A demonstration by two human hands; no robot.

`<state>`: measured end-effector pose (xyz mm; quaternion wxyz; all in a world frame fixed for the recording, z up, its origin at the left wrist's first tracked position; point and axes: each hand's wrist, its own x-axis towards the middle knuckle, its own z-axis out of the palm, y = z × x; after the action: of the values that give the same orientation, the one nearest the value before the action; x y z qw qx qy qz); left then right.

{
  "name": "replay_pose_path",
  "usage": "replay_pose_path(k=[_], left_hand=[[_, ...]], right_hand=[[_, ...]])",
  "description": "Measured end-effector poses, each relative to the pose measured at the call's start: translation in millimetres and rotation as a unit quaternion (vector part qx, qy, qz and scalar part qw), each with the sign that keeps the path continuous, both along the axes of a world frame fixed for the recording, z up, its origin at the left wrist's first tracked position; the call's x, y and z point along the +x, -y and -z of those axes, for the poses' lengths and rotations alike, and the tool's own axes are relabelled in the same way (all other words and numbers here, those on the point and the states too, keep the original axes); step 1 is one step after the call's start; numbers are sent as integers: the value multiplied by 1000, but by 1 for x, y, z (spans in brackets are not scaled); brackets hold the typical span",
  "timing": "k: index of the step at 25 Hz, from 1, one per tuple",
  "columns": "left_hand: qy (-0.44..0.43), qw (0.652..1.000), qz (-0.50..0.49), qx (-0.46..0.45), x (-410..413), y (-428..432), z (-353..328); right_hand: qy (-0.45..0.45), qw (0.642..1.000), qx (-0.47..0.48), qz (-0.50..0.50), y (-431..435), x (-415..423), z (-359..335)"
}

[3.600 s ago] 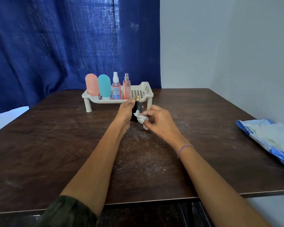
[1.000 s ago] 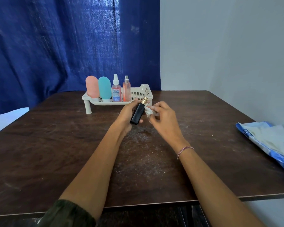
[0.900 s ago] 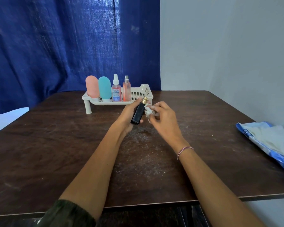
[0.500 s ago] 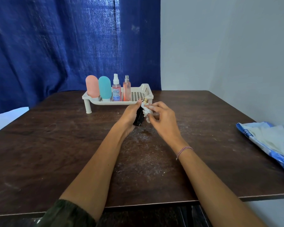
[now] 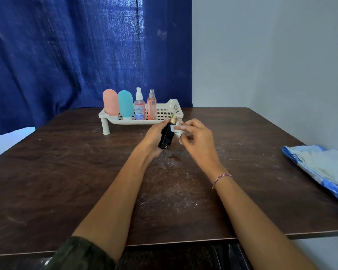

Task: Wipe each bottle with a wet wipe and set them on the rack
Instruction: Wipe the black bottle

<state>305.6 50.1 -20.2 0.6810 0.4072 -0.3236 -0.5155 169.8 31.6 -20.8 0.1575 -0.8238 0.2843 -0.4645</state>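
A dark wooden table [image 5: 66, 182] stands before a blue curtain [image 5: 66, 45]. The white rack [image 5: 172, 112] holds four upright bottles: pink [image 5: 110, 102], teal [image 5: 125, 103], two sprays. The left hand [image 5: 154, 136] grips a fifth, a black bottle [image 5: 166, 137], gold-capped and tilted; the right hand [image 5: 198, 139] pinches a wet wipe [image 5: 176, 129], seemingly touching it.

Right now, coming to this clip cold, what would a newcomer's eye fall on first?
The hands at mid-table: the left hand holds a tilted black bottle while the right hand presses a crumpled wet wipe against its upper part. Behind them, a white rack carries four upright bottles at its left end. A deep blue curtain fills the back left.
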Motion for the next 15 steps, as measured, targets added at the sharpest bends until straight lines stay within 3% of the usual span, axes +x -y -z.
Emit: replay_pose_path(k=[2,7,11,15], left_hand=[[14,1000,8,6,-1,-1,0],[10,1000,16,-6,-2,-6,-2],[12,999,30,5,-6,-6,-3],[14,999,35,-6,-10,-6,-1]], right_hand=[[10,1000,0,15,1,-1,0],[-39,993,-107,24,-3,0,2],[58,989,-115,71,-2,-3,-1],[44,987,-137,78,-4,-1,1]])
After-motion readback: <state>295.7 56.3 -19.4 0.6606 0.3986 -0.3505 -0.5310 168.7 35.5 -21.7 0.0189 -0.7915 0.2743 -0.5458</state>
